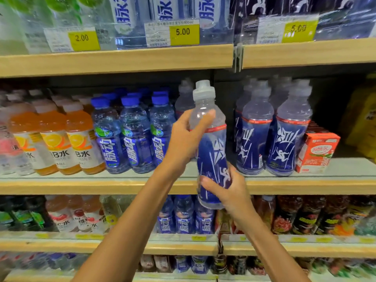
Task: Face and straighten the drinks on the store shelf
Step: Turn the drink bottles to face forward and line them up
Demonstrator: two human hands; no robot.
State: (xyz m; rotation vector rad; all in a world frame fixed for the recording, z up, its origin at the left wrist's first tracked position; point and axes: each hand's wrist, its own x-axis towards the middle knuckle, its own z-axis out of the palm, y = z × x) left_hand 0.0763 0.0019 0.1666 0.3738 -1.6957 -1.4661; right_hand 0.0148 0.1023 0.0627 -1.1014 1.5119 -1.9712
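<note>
One bottle [212,146], left hand [184,137], right hand [228,193]

Bright even store light; wide-angle bending, edges blurred.

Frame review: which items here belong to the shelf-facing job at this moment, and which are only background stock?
In the job: blue-labelled bottle, held in front of the shelf; left hand gripping its upper part; right hand gripping its lower end; matching bottles on the middle shelf.

Just there: orange drinks; blue-capped bottles; red carton; price tags.
</note>
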